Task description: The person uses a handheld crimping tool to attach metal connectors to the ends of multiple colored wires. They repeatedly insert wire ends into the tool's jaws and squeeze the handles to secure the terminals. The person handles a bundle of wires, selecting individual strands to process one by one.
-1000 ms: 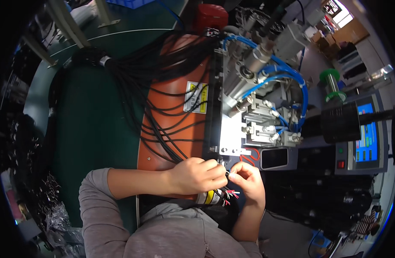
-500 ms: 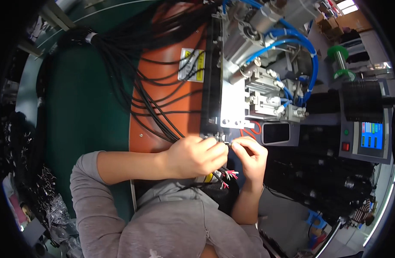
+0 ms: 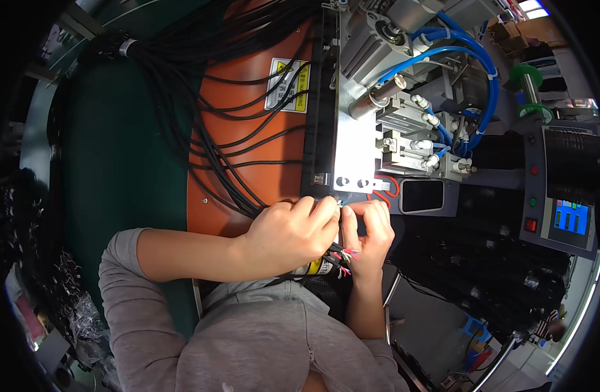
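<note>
Several black cables (image 3: 234,173) run over the orange-brown machine plate (image 3: 215,147) and pass under my left hand (image 3: 290,232), which is closed around them. Below its fingers stick out stripped cable ends with thin red and white wires (image 3: 347,253). My right hand (image 3: 370,232) has thumb and forefinger pinched, close against the left fingertips. Some fine pale strands (image 3: 340,203) show between the two hands, at the lower end of the machine's black bar (image 3: 319,130). What exactly the right fingertips hold is too small to make out.
Metal pneumatic cylinders (image 3: 404,117) with blue hoses (image 3: 489,85) stand at the far right of the plate. A phone (image 3: 422,196) lies beside a red cord (image 3: 388,189). Further right is a control box with a blue screen (image 3: 570,217). A cable bundle (image 3: 133,49) lies on the green table (image 3: 110,170).
My right hand has moved left, against the left fingertips, its thumb and forefinger nearer the strands. My left hand has shifted slightly left and keeps its grip. The whole view has also shifted a little.
</note>
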{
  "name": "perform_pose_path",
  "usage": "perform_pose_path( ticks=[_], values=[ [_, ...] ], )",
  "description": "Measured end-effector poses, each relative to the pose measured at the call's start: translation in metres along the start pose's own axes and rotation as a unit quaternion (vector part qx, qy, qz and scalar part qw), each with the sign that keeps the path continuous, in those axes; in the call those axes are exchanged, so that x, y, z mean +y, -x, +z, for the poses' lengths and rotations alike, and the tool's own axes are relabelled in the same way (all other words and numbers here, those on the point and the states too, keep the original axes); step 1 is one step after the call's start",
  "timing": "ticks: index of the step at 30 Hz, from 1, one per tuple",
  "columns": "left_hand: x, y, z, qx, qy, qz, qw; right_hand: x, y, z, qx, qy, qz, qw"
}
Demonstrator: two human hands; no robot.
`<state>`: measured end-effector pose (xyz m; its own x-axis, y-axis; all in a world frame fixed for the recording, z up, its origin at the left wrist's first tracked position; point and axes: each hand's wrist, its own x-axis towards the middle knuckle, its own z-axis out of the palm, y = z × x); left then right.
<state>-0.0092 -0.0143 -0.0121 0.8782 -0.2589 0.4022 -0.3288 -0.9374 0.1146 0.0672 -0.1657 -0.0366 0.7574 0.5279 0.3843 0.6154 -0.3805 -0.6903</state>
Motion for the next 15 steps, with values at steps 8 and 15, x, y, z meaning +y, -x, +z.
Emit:
perform_pose_path(
  ticks=[8,15],
  values=[
    [-0.004,-0.003,0.001,0.013,0.009,0.011,1.0,0.018,0.009,0.013,0.003,-0.251,0.197,0.948],
    [-0.013,-0.006,0.006,0.046,0.039,0.012,0.998,0.024,0.009,0.017,-0.035,-0.458,0.312,0.832]
  ],
)
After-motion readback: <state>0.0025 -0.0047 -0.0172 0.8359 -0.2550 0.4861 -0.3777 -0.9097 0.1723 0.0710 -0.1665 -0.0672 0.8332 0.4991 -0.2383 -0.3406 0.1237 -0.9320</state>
